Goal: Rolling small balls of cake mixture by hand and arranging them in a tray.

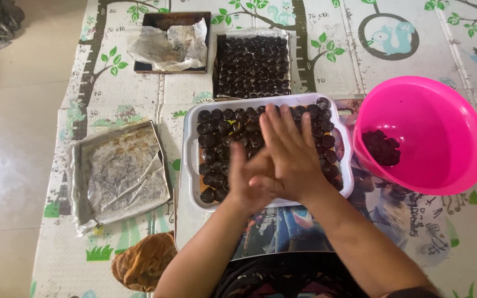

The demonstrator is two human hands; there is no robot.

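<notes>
While palms press flat together, hands (271, 165) over white tray (190, 165), long side left-right, contents between unseen.

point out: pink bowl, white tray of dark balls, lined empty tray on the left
pink bowl (443, 110): head view, on its bare inner wall.
white tray (190, 165): head view, on its left rim.
lined empty tray (120, 171): head view, on the crumpled paper lining its middle.

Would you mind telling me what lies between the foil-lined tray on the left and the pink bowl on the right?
In the head view, the white tray of dark balls lies between them, with both hands pressed together above it.
</notes>
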